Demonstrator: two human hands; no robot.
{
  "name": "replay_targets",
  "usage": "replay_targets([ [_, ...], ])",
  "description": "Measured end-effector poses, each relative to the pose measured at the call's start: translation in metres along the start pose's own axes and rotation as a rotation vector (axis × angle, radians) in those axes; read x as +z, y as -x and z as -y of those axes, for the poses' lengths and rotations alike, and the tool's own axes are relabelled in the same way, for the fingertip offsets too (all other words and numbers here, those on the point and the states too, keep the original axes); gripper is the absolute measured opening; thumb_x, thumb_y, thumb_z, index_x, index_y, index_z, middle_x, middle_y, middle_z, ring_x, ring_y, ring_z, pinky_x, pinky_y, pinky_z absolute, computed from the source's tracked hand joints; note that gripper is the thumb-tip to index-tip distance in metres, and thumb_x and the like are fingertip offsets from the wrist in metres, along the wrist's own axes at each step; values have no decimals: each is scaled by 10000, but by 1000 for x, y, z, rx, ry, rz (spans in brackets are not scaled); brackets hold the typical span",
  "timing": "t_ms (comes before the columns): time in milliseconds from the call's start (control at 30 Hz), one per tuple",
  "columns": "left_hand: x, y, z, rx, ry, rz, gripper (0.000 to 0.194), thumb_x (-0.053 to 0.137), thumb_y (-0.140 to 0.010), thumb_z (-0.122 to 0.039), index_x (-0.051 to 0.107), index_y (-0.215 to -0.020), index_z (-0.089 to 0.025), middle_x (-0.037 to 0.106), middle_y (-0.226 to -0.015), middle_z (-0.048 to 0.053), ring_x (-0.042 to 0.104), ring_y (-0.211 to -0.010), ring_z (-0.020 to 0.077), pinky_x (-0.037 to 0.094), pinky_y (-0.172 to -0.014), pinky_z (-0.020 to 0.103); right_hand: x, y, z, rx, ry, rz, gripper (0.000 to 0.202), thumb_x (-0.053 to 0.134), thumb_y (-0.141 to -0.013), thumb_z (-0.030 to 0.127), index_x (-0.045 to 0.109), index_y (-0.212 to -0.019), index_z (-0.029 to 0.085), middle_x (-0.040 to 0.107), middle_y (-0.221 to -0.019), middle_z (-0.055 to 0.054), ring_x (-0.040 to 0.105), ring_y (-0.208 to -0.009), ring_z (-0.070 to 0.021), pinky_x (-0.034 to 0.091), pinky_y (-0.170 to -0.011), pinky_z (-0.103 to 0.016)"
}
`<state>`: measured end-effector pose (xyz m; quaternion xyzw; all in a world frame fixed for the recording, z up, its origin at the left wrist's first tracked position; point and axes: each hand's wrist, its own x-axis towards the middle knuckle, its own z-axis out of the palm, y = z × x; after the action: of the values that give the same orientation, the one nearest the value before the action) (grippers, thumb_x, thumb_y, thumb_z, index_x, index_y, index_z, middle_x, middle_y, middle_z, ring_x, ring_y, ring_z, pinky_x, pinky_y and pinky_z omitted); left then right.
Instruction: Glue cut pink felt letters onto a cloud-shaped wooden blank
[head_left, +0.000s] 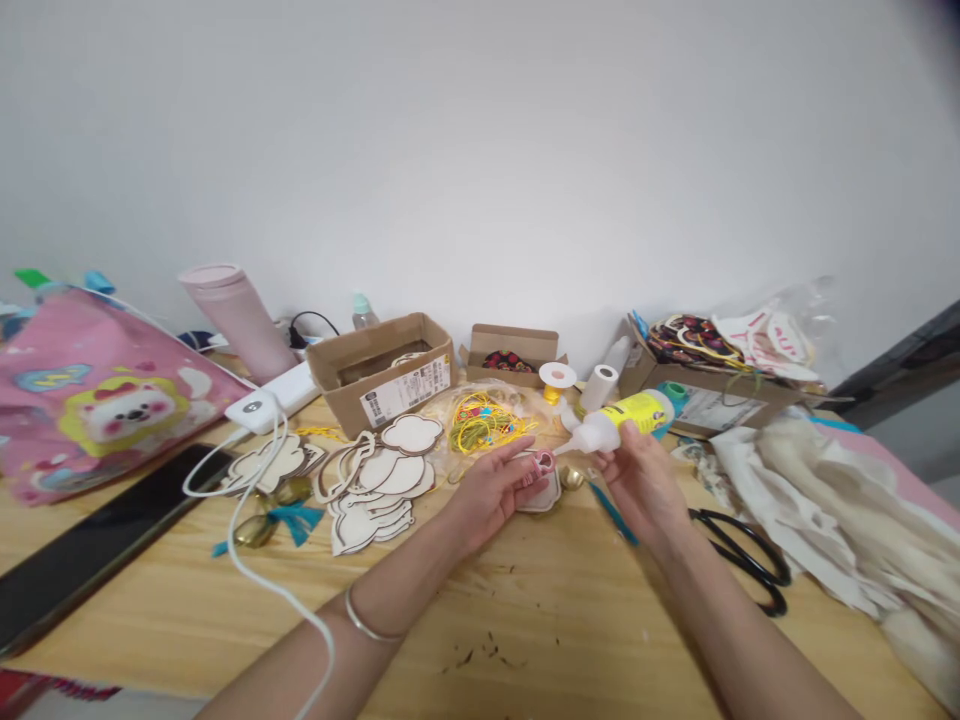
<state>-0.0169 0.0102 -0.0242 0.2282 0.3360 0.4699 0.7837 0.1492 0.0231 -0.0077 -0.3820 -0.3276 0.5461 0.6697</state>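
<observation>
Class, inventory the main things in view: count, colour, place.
squeeze bottle: one, yellow and white, centre right
small piece: one, pink, centre
wooden cutouts: several, pale, left
cord: one tangle, yellow, centre
thread spool: one, yellow, centre back
cardboard boxes: three, brown, by wall
bag: one, pink, far left
tumbler: one, pink, beside bag
cable: one, white, left
slab: one, black, front left
scissors: one, black, right
bangle: one, silver, lower left
table: one, tan, underneath
left hand: one, holding small piece
right hand: one, holding squeeze bottle

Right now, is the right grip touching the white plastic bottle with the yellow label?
Touching: the head view shows the right grip holding the tilted bottle along its near side.
</observation>
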Motion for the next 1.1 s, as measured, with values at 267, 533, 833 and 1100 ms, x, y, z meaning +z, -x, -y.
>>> replay_targets([
  [267, 4, 1, -1, -23, 13, -52, 401, 577, -751, -35, 531, -1146, -83, 679, -944, 131, 652, -788, 144, 524, -730, 240, -5, 9, 4, -322, 406, -88, 409, 781, -531, 322, 638, -870, 144, 713, -775, -76, 670, -743, -228, 541, -686, -350],
  [533, 6, 3, -1, -62, 43, 5, 463, 547, -741, 3, 492, -1194, -77, 665, -1003, 151, 650, -873, 182, 506, -803, 271, 1, 13, 12, -368, 556, -150, 308, 791, -488, 315, 653, -703, 143, 718, -710, -86, 678, -634, -243, 565, -570, -345],
  [833, 7, 5, 1, -49, 16, 31, 462, 522, -762, 3, 483, -1211, -103, 667, -1014, 121, 639, -907, 169, 497, -821, 265, 6, 15, 18, -387, 618, -159, 277, 789, -466, 289, 618, -632, 149, 701, -643, -72, 674, -628, -250, 571, -590, -375],
  [1100, 9, 7, -1, -53, 11, 36, 455, 520, -764, -2, 483, -1207, -101, 678, -968, 112, 654, -838, 167, 514, -778, 282, 10, 22, 16, -422, 623, -147, 300, 796, -460, 302, 650, -670, 146, 704, -658, -79, 666, -595, -245, 569, -560, -385],
])
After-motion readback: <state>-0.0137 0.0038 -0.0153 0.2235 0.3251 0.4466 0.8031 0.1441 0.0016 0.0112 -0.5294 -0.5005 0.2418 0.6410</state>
